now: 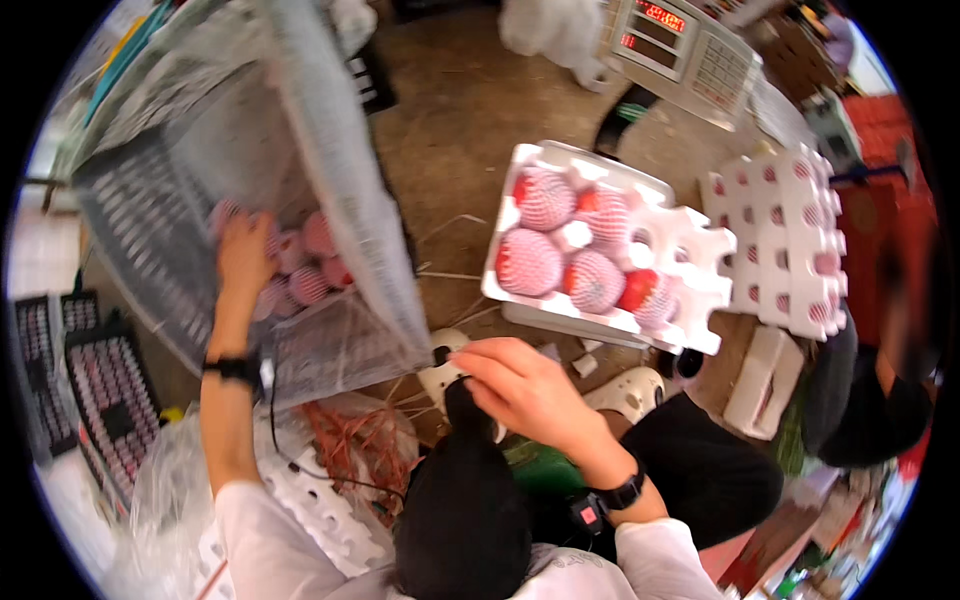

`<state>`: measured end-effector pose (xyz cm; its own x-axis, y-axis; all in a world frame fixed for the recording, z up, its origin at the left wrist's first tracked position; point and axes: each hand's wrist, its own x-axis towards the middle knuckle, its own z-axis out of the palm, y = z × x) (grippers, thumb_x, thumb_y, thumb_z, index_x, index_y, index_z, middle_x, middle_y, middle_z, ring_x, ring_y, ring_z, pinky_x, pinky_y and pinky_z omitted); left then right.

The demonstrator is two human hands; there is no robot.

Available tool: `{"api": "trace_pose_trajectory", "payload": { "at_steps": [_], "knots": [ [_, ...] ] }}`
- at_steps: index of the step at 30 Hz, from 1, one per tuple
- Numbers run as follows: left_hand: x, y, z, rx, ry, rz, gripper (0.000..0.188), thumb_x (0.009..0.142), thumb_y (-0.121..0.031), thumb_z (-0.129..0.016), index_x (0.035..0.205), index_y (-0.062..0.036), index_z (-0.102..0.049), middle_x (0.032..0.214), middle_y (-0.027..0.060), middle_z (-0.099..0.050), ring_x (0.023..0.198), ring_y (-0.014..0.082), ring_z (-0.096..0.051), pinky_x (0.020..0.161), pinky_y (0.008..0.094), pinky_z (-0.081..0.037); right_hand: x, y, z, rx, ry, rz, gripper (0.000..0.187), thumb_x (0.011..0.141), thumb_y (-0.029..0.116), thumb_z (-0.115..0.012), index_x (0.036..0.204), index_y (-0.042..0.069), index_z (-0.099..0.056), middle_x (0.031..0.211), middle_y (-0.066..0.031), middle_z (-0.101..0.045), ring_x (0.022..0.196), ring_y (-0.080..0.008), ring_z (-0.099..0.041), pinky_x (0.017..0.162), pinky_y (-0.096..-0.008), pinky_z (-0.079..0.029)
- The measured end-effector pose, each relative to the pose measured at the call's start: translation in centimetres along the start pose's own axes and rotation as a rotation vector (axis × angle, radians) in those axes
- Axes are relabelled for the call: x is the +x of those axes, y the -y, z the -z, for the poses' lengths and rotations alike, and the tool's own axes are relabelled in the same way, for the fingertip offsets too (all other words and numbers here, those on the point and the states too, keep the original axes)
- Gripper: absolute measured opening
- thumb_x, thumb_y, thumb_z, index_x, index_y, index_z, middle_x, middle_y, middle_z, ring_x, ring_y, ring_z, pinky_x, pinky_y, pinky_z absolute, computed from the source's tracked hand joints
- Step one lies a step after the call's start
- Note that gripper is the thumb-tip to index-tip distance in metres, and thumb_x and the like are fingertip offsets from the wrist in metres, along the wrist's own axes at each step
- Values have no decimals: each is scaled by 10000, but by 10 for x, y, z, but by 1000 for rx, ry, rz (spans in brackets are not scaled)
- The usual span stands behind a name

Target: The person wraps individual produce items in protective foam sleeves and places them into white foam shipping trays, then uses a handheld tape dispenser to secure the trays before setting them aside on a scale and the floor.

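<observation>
My left hand (244, 255) reaches down into a deep crate (150, 200) lined with cloudy plastic sheet. Its fingers are closed over a round fruit in a pink foam net (226, 212). More netted fruits (308, 285) lie in the bottom of the crate, some showing red skin. Over my lap, my right hand (525, 388) is held out with its fingers stretched toward the crate and nothing visible in it. Ahead and to the right of it is a white foam tray (690, 235) with cup-shaped hollows, its left part filled with several red netted fruits (530, 262).
More white moulded trays (785, 240) stand stacked at the right, near a white foam block (765, 385). A digital scale (685, 55) is at the far right. Black perforated crates (110, 400) and crumpled clear plastic (180, 500) lie at the left. Another person sits at the right edge.
</observation>
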<state>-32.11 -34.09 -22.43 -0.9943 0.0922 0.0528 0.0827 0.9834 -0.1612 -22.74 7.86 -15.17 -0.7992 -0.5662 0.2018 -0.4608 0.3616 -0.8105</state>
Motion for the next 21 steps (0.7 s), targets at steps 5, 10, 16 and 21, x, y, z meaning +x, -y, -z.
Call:
{"api": "trace_pose_trajectory", "payload": {
  "at_steps": [5, 10, 16, 21],
  "knots": [
    [-82, -116, 111, -1025, -204, 263, 689, 673, -200, -700, 1260, -23, -385, 1208, 141, -452, 1147, 248, -469, 987, 392, -396, 24, 16, -24, 604, 91, -184, 669, 832, 276, -731, 1385, 61, -421, 1340, -143, -434, 1183, -252, -481, 874, -342, -495],
    [-122, -177, 120, -1219, -288, -200, 424, 828, -174, -670, 1168, -53, -446, 1184, 179, -472, 1119, 327, -494, 968, 445, -401, 29, 22, -41, 651, -52, -65, 854, 728, 325, -824, 1390, 27, -374, 1291, -135, -459, 1200, -254, -476, 972, -354, -430],
    [-95, -197, 113, -1224, -235, -388, 303, 878, -253, -659, 1064, -63, -515, 1168, 143, -521, 1067, 322, -525, 916, 404, -433, 2, 6, -27, 552, -35, -155, 767, 705, 250, -811, 1322, 10, -425, 1242, -151, -494, 1154, -258, -518, 971, -365, -415],
    [-92, -226, 127, -2433, 485, 235, 758, 911, -540, -520, 1439, -52, -280, 1368, 121, -435, 1218, 266, -490, 1022, 407, -417, 2, 10, -14, 528, -99, 102, 702, 714, 274, -737, 1300, 20, -445, 1244, -182, -477, 1121, -347, -483, 968, -429, -395]
  ]
}}
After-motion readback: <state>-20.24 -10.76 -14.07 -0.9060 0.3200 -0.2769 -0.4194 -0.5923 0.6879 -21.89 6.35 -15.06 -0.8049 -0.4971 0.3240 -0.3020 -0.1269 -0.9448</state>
